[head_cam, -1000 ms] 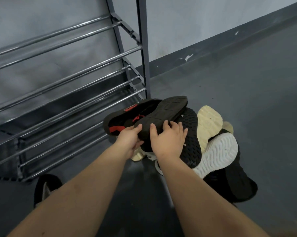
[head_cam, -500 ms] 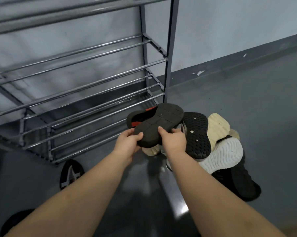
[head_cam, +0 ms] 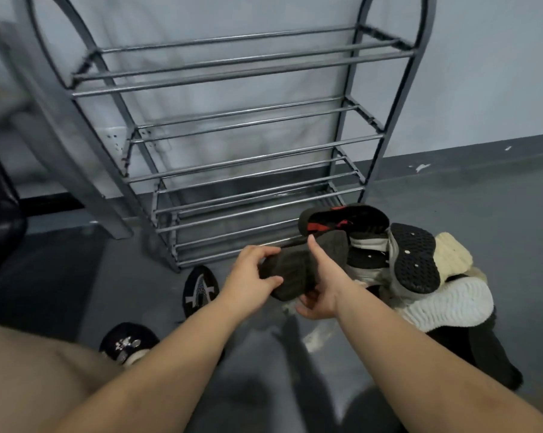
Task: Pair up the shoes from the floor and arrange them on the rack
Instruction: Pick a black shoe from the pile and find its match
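holding a dark shoe (head_cam: 298, 270), sole up; markings seemingly unreadable.

Grey floor (head_cam: 451, 214) bears rack (head_cam: 251, 182), seemingly heaped shoes (head_cam: 420, 276).

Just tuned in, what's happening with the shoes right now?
A person holds a dark shoe, sole up, in both hands: left hand on its near end, right hand gripping from beneath. The red-lined shoe lies on the pile beside the rack, whose shelves hold no shoes yet.
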A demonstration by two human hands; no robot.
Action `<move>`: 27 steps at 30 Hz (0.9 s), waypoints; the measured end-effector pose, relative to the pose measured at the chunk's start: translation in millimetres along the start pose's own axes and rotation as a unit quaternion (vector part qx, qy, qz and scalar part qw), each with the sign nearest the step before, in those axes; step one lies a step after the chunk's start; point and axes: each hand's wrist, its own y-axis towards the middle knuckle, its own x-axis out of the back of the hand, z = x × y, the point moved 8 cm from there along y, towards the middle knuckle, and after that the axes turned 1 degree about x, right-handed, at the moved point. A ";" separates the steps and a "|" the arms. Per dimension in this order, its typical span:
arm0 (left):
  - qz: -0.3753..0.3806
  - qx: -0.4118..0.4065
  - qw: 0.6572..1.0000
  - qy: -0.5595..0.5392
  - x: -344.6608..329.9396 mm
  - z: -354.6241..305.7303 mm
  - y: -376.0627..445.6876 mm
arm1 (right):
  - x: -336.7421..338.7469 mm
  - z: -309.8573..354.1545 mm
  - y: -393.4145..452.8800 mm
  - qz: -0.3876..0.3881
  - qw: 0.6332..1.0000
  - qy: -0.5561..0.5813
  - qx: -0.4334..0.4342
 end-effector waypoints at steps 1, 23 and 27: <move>0.007 -0.023 0.999 0.021 -0.7 -5.1 -5.5 | -3.5 -5.6 0.1 0.011 1.000 0.007 -0.007; 0.140 0.292 0.840 -0.436 -11.4 84.0 -29.1 | -59.9 2.5 -2.2 0.140 0.978 -0.095 0.124; 0.114 0.259 0.903 -0.323 -9.0 101.6 -20.6 | -58.9 -2.6 6.9 0.133 0.973 -0.144 0.125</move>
